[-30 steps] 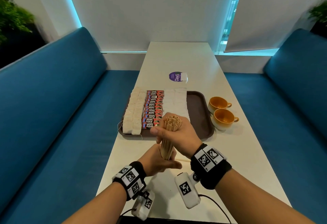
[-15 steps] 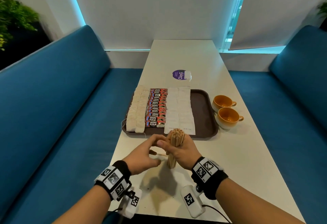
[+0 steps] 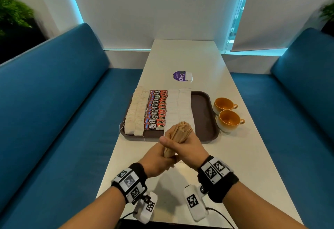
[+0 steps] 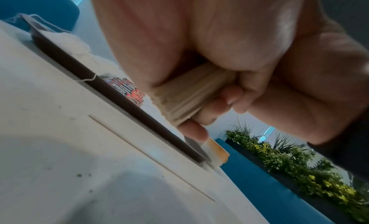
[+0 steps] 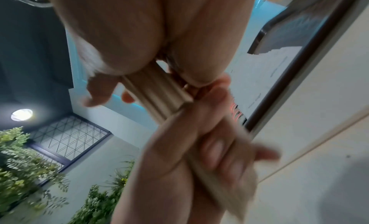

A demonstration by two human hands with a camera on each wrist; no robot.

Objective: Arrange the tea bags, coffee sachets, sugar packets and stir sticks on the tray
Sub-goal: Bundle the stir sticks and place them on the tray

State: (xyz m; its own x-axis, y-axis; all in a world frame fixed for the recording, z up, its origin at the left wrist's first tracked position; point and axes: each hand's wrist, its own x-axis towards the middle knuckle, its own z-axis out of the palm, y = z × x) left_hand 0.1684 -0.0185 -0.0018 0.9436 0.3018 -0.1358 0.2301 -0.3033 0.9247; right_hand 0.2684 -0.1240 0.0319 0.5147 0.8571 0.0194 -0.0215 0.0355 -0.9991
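Observation:
A thick bundle of wooden stir sticks stands nearly upright just over the front edge of the brown tray. My right hand grips the bundle's middle. My left hand grips its lower end, with thumb and fingers wrapped around the sticks. On the tray lie columns of beige tea bags, red coffee sachets and white sugar packets. The tray's right strip is bare. One loose stick lies on the table under my hands.
Two orange cups stand right of the tray. A purple round sticker with a white packet on it lies beyond the tray. Blue benches flank the narrow white table.
Half a second ago my left hand was apart, left of the bundle; now it grips the bundle's lower end. The bundle has risen back toward the tray's front edge.

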